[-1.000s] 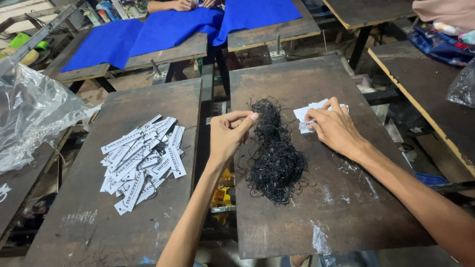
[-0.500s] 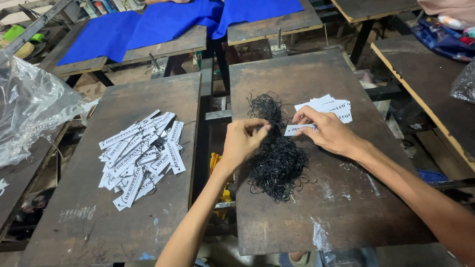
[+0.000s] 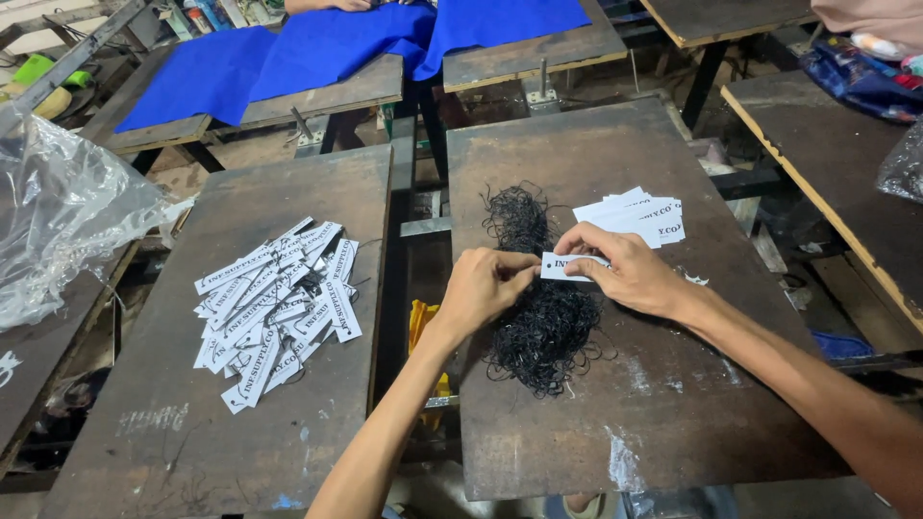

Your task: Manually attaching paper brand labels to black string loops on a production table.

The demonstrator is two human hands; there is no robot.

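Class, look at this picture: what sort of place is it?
Probably a garment or printing workshop: rows of worn wooden boards, a pile of white tags, black strings, and blue cloth behind.

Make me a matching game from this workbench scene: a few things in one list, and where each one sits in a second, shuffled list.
Things:
1. single white tag
2. black string tangle
3. heap of white tags
4. blue cloth

Places:
A. spread on the far tables at the top
B. on the left board
C. pinched between the left hand and right hand
D. on the right board, under both hands

Pairs: 1-C, 2-D, 3-B, 4-A
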